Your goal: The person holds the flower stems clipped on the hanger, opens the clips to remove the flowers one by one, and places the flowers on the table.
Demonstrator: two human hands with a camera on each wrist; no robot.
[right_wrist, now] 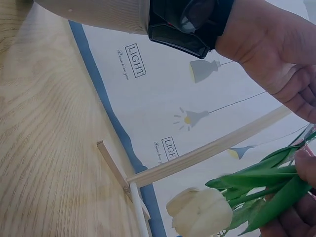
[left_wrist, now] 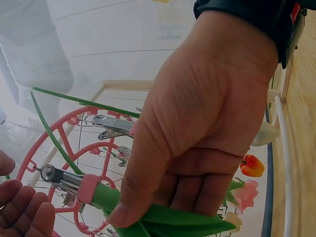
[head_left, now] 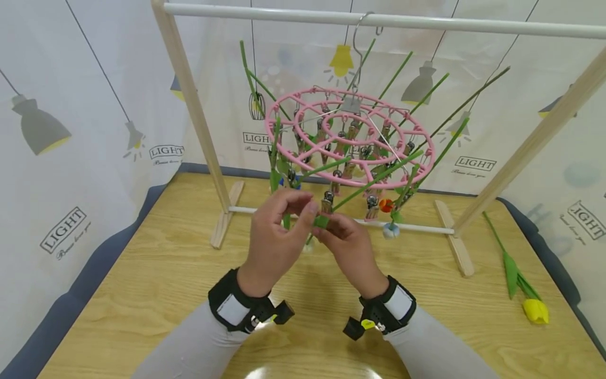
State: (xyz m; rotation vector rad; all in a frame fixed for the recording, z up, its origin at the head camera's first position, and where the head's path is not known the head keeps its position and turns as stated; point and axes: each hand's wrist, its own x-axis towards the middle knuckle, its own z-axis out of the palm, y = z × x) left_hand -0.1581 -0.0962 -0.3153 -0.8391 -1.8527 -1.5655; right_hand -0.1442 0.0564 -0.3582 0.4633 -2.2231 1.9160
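Note:
My left hand (head_left: 279, 237) pinches the green leaves and stem (left_wrist: 168, 222) of a tulip between thumb and fingers. Its white bloom (right_wrist: 200, 212) hangs below that hand in the right wrist view. A metal clip (head_left: 327, 201) with pink tips bites the stem just above my left thumb. On the clip's other side is my right hand (head_left: 347, 247), its fingers loosely bent and a small gap from the clip in the left wrist view. The clip hangs from a pink round drying rack (head_left: 314, 163), which carries several more clips with flowers, stems pointing up.
The rack hangs by a metal hook (head_left: 357, 58) from the white bar (head_left: 265, 14) of a wood-legged stand. A yellow tulip (head_left: 536, 311) lies on the wooden table (head_left: 156, 310) at right. Orange (head_left: 386, 205) and pale blue (head_left: 391, 230) blooms hang at the rack's right side.

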